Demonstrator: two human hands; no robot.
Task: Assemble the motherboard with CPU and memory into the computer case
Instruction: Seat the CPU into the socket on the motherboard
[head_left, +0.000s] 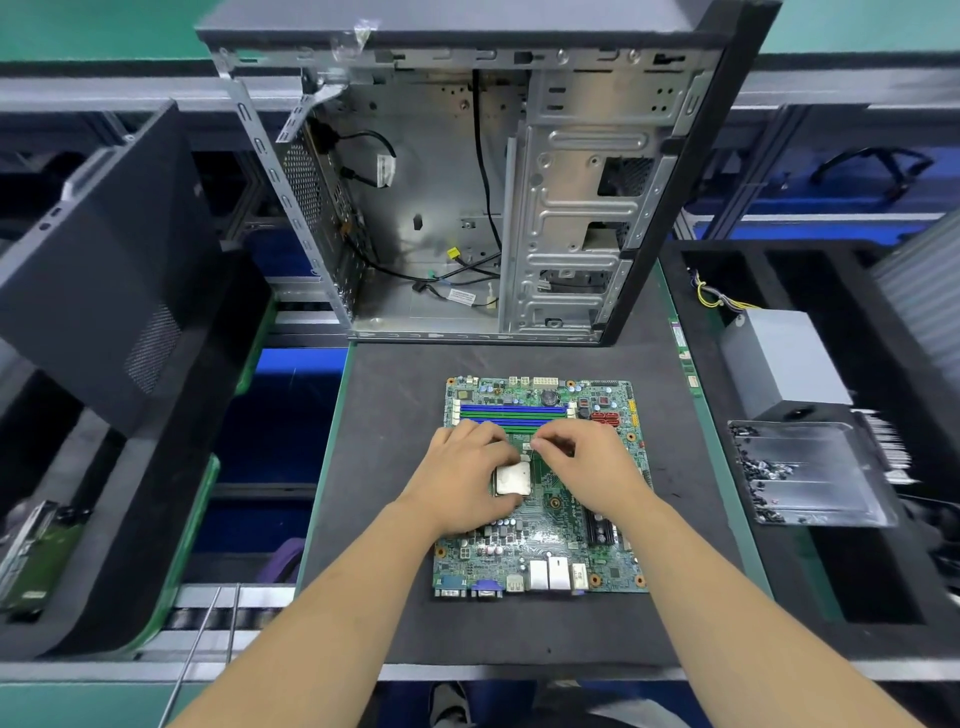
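Motherboard (540, 488) flat on the dark mat (395, 467), port row toward the person, blue and green memory slots (511, 413) at the far edge. CPU (512, 478) sits in its socket near board centre. Left hand (462, 478) lies over the socket's left side, fingers curled around the CPU — thumb at its near edge, fingertips at the far edge. Right hand (587, 462) rests on the board just right of the socket, thumb and forefinger pinching something thin by the socket's far corner, possibly the retention lever; too small to confirm. Computer case (467, 197) stands open just beyond the board, loose cables inside. Clear tray of screws (800, 473) well to the right, grey power supply (779, 358) behind it.
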